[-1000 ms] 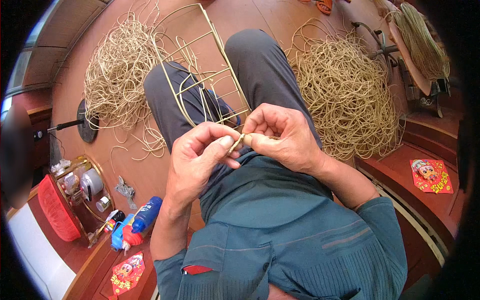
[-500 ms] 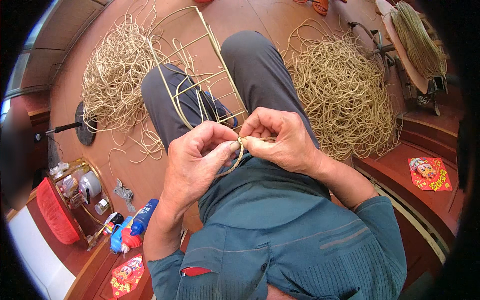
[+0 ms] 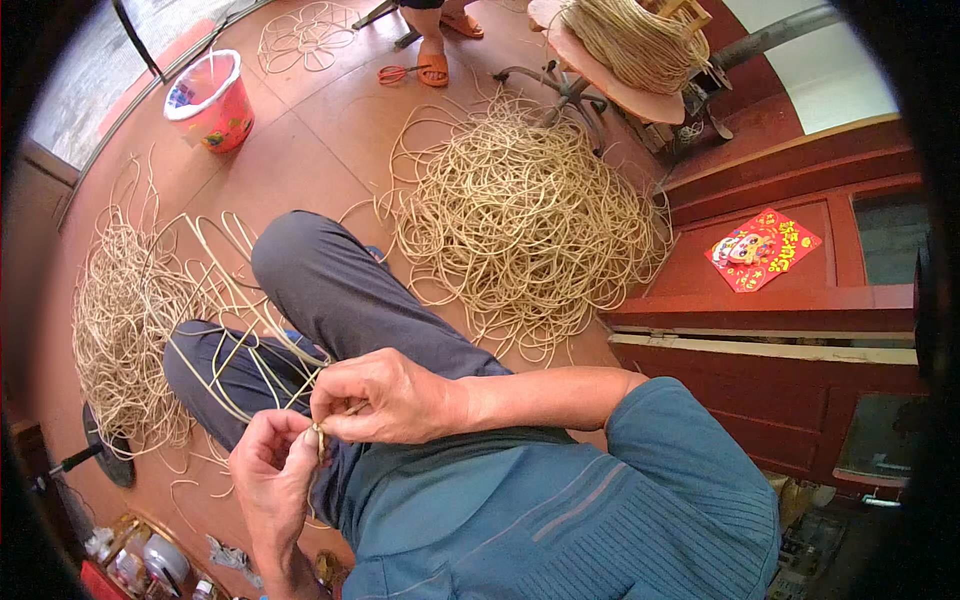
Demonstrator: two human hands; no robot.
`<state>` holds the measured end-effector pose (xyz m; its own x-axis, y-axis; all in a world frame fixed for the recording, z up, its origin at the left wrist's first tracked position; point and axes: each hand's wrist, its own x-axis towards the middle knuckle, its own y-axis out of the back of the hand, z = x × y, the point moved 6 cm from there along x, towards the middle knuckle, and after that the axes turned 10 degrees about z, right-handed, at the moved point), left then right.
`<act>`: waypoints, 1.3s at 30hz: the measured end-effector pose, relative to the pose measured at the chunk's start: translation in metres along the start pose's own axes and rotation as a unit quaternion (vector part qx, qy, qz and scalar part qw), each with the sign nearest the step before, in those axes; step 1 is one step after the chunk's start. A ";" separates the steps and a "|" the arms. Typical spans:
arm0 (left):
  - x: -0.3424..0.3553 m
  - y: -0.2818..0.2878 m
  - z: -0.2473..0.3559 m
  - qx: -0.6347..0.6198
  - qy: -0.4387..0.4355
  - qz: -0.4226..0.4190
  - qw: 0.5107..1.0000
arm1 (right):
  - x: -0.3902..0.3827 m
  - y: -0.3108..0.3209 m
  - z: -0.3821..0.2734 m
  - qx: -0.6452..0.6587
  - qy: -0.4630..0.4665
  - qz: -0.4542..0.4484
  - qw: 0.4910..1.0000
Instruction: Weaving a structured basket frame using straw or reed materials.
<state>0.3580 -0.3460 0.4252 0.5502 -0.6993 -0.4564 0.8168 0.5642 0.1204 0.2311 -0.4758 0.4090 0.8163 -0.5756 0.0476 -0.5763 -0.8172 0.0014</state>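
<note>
My left hand [image 3: 270,470] and my right hand [image 3: 390,400] meet above my lap, fingertips pinched on a short twisted stretch of tan cord [image 3: 319,446]. The cord hangs down past my left thumb; part of it is hidden by my fingers. Just beyond my hands, an open frame of pale rods [image 3: 210,380] lies over my bent legs, with loose strands through it.
Tangled cord piles lie left [image 3: 120,330] and right [image 3: 525,235]. Beyond are a red bucket [image 3: 215,115], a person's foot in an orange sandal [image 3: 432,65], and a wheeled stand holding coiled cord [image 3: 625,45]. A red wooden door [image 3: 760,325] bounds the right side.
The view has swung right and up, bringing the bucket and the other person's feet into sight. My hands keep pinching the cord and now appear lower and further left.
</note>
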 end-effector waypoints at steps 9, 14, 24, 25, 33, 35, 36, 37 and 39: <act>-0.003 0.004 0.002 0.047 -0.006 0.005 0.999 | 0.000 0.002 -0.013 -0.030 0.095 -0.004 0.995; -0.002 0.003 -0.001 0.021 -0.007 0.008 1.000 | -0.003 0.002 -0.013 -0.038 0.195 0.012 0.980; 0.004 0.010 -0.011 0.061 -0.048 -0.015 0.997 | -0.005 -0.004 -0.007 -0.078 0.217 -0.009 0.973; 0.003 0.009 -0.011 0.058 -0.042 -0.021 0.997 | -0.004 -0.004 -0.007 -0.066 0.209 -0.018 0.976; 0.001 0.011 -0.016 0.088 -0.020 -0.015 0.996 | -0.002 -0.002 -0.003 -0.016 0.156 -0.033 0.987; 0.001 0.009 -0.015 0.087 -0.027 -0.033 0.995 | -0.002 -0.002 0.000 -0.006 0.122 -0.036 0.992; -0.001 0.011 -0.013 0.085 -0.026 -0.029 0.996 | -0.002 -0.004 0.000 -0.005 0.122 -0.040 0.992; -0.001 0.010 -0.011 0.103 -0.022 -0.033 0.994 | -0.002 -0.005 0.001 -0.012 0.128 -0.046 0.991; -0.002 0.011 -0.011 0.119 -0.016 -0.032 0.992 | -0.002 -0.006 0.000 -0.017 0.134 -0.055 0.989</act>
<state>0.3639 -0.3339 0.4180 0.4972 -0.7468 -0.4416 0.8664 0.4000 0.2990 0.2329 -0.4692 0.4094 0.8380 -0.4508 0.3075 -0.4887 -0.8707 0.0552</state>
